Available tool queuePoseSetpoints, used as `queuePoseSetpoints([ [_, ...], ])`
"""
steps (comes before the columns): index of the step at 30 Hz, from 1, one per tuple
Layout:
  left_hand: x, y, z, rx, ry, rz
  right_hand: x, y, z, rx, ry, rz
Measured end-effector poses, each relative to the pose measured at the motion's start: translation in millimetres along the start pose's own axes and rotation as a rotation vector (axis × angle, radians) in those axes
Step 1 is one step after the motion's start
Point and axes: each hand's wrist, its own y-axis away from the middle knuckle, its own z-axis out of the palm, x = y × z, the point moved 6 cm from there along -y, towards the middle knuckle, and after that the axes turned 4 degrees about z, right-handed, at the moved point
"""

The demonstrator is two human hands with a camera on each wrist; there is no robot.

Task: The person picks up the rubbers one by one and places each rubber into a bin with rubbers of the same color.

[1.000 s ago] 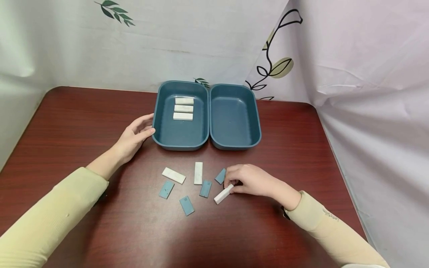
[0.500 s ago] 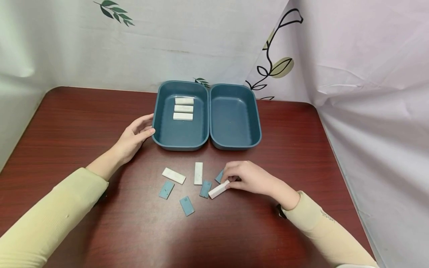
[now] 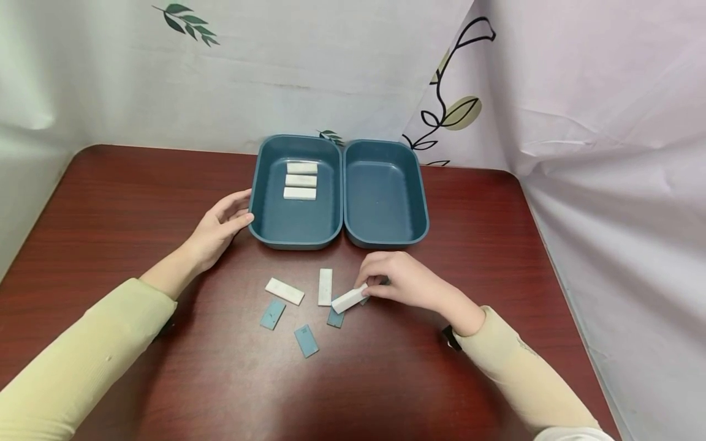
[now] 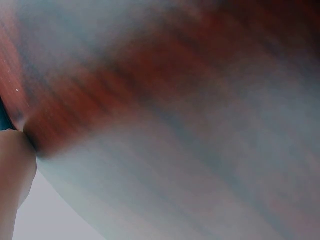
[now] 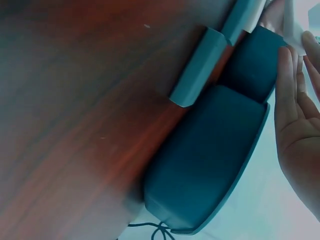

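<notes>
Head view: the right hand (image 3: pixel 399 277) grips by one end a white, narrow, bar-shaped block (image 3: pixel 349 300) of smooth, hard-looking material.
Direction of the block: from the right fingers it points to the left and toward the person; its long axis is slanted.
Height of the block: it seems to be raised over the red-brown, wood-grained desk (image 3: pixel 408 380). In this view it partly covers a blue-grey, flat, oblong tile (image 3: pixel 335 319); whether the two touch, I cannot tell.
Nearer hand: the right one, which has the block; the left hand (image 3: pixel 216 231) is well apart from it.
Right fingers: closed in a pinch, with the thumb on the side near the person, and opened only as wide as the block.
Left fingers: relaxed and not curled round anything; they rest at the outer wall of a dark blue, rounded, seemingly plastic left tray (image 3: pixel 298 228).
Trays: the left tray lies ahead and to the left of the right fingers. It contains three parallel white bars (image 3: pixel 300 180), their long axes running left to right, so the gripped block is askew to them. A similar right tray (image 3: pixel 386 205) is straight ahead of these fingers, and nearer.
Loose pieces: two other white bars (image 3: pixel 325 288) lie on the desk, left of the right fingers.
</notes>
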Motion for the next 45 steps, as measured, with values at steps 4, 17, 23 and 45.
queuePoseSetpoints([
  [4,0.0,-0.3,0.3,0.001,0.005,0.001,1,-4.3,-6,0.038,-0.037,0.016],
  [17,4.0,0.8,-0.5,0.005,0.003,-0.008,1,-24.4,-26,0.136,-0.073,0.038],
  [23,4.3,1.2,-1.5,0.006,-0.007,-0.013,1,-32.8,-32,0.160,-0.087,0.055],
  [45,1.8,1.8,1.9,-0.004,0.007,-0.014,10,-88.6,-52,0.258,-0.147,0.162],
])
